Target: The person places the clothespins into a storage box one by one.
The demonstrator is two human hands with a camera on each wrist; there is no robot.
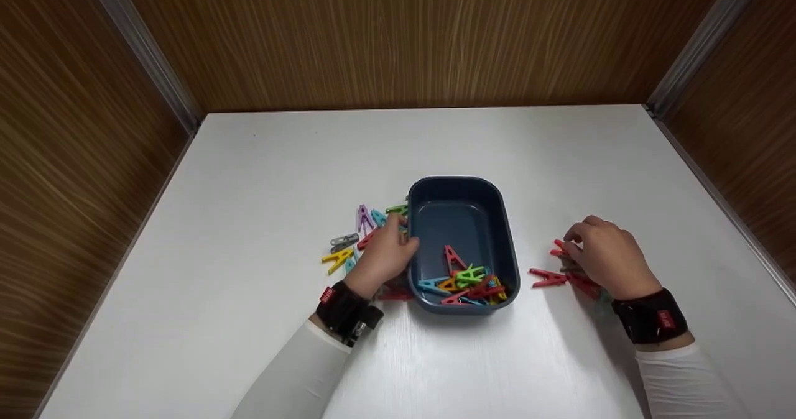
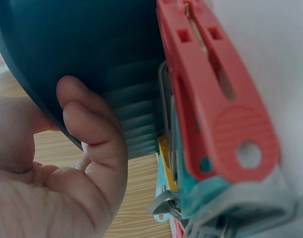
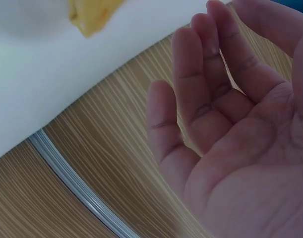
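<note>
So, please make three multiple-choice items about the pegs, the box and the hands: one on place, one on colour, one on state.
1. Where do the pegs inside the blue box lie?
A. near end
B. far end
C. evenly spread

2. What colour are the pegs by the right hand?
A. yellow
B. red
C. purple

3. How does the box stand?
A. on its side
B. upside down
C. upright, open

Answers:
1 A, the heap lies toward the person.
2 B, all look red.
3 C, its inside shows; the left hand touches its side.
</note>
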